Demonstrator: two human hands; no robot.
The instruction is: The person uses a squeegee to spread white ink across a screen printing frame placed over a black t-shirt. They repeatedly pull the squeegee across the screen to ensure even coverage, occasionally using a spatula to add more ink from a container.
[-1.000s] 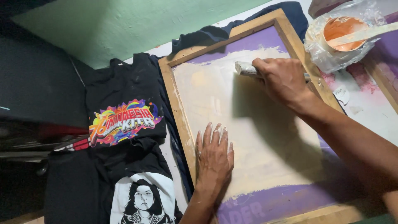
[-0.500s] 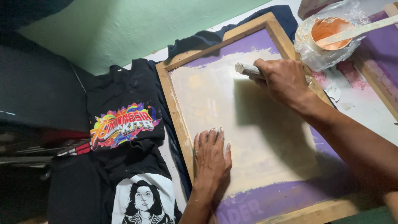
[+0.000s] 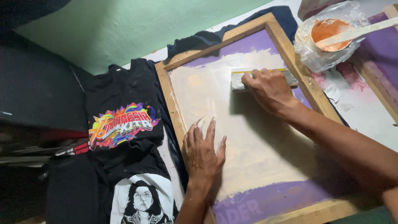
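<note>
Head view: the right hand [image 3: 268, 88] is clenched around a squeegee [image 3: 244, 79], forearm stretched in from the lower right, blade pressed on the pale ink near the top of the wooden-framed screen [image 3: 174, 103]. The left hand [image 3: 203, 151] lies flat and open, fingers spread, pinning the mesh by the frame's left rail. Black printed shirts [image 3: 120, 124] lie just beside, and a paint tub [image 3: 327, 33] sits beyond the frame.

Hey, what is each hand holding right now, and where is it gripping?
The right hand grips the squeegee along its top edge. The left hand holds nothing; it presses flat on the screen near the wooden frame.
</note>
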